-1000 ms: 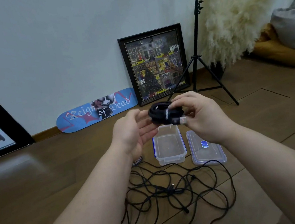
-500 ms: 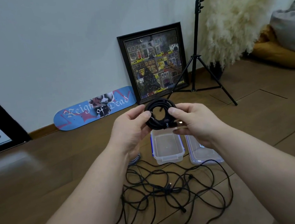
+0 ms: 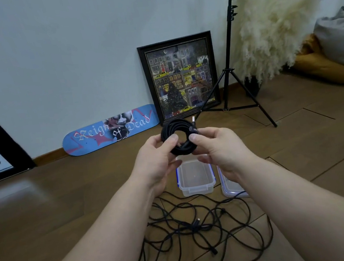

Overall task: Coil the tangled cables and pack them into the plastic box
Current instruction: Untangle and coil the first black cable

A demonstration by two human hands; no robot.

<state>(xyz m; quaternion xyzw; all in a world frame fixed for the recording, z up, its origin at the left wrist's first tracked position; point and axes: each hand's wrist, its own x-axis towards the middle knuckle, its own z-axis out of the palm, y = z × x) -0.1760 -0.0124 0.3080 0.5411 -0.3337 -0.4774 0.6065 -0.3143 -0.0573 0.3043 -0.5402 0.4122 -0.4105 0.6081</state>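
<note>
A: Coiled black cable (image 3: 173, 137), frame centre, above the clear plastic box (image 3: 195, 179)?
B: Yes. Left hand (image 3: 156, 164) and right hand (image 3: 216, 149) pinch opposite sides. Looks light and springy; grip across all loops.

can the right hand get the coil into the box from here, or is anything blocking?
Probably yes. The box sits open just below the coil, lid off beside it, nothing seen inside. Both the right hand and left hand grip the coil.
</note>
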